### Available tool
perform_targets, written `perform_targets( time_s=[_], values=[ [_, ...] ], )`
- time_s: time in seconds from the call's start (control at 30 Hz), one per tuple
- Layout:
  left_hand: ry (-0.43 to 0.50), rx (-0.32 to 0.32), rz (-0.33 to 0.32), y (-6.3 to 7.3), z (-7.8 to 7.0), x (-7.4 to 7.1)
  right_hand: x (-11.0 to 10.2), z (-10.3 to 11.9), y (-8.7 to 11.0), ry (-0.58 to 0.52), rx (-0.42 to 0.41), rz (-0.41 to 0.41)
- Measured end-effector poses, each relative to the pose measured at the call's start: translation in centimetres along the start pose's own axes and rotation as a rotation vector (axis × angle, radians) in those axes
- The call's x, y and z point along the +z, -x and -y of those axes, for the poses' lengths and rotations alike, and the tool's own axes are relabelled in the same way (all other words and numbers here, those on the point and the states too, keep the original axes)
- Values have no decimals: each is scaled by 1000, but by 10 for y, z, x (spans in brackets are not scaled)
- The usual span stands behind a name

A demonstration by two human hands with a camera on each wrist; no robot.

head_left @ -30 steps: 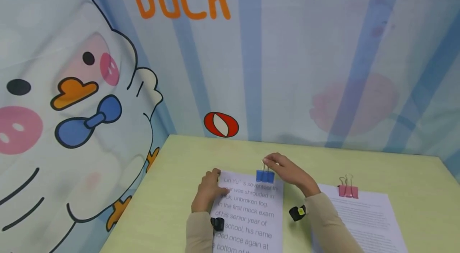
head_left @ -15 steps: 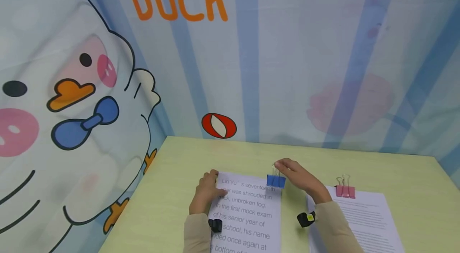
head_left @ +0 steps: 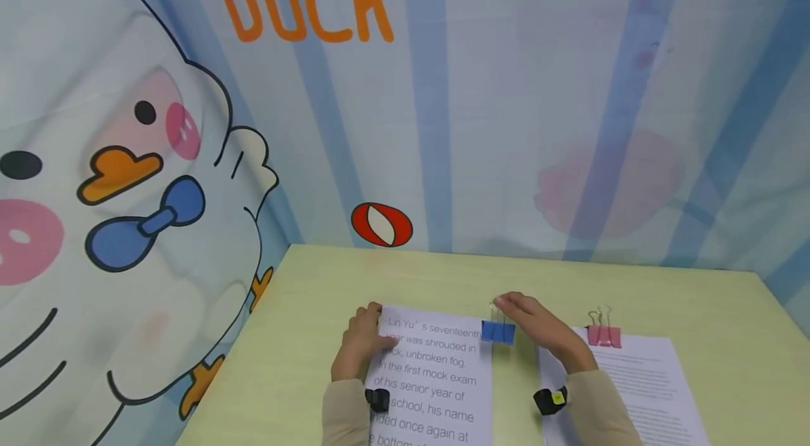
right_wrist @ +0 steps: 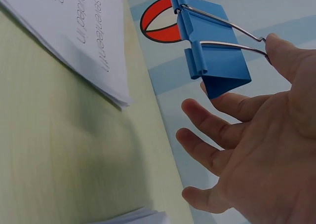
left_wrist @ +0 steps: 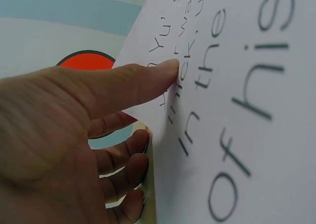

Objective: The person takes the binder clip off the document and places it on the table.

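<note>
My left hand holds the left edge of a stack of printed paper, near its top corner. In the left wrist view the thumb lies across the large text, and the other fingers curl at the stack's side. My right hand pinches a blue binder clip by its wire handles. The right wrist view has the binder clip apart from the paper, thumb on the handle ends and the other fingers spread below. From the head, the clip overlaps the stack's top right corner.
Right of the stack lies a second stack of finer-printed paper with a pink binder clip on its top edge. Both rest on a pale yellow table. A cartoon duck curtain hangs behind and at the left.
My right hand has drawn the blue binder clip rightward and slightly nearer, from the stack's top edge to its right corner. My left hand keeps its place on the paper.
</note>
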State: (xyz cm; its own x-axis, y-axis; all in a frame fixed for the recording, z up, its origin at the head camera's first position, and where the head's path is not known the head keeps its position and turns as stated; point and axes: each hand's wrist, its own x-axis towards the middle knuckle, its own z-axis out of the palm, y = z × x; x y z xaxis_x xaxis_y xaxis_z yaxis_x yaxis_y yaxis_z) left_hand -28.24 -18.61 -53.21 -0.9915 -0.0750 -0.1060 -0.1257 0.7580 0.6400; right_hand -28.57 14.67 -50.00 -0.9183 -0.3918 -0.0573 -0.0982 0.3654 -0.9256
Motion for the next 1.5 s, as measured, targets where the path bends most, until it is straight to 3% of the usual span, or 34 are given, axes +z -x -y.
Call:
perform_targets(
  time_s=[0.2,0.9,1.17,1.5],
  values=[
    [-2,-3,6,2,2,1,4,-5,8,-17,6,-2],
    [-32,32,3,0,-1,1,6,-17,20,87,20,-7],
    [-29,22,19,1,-3,1,8,-26,25,95,67,-41],
    [-38,20,47,-1,-2,-1,9,-22,25,190,82,-43]
  ],
)
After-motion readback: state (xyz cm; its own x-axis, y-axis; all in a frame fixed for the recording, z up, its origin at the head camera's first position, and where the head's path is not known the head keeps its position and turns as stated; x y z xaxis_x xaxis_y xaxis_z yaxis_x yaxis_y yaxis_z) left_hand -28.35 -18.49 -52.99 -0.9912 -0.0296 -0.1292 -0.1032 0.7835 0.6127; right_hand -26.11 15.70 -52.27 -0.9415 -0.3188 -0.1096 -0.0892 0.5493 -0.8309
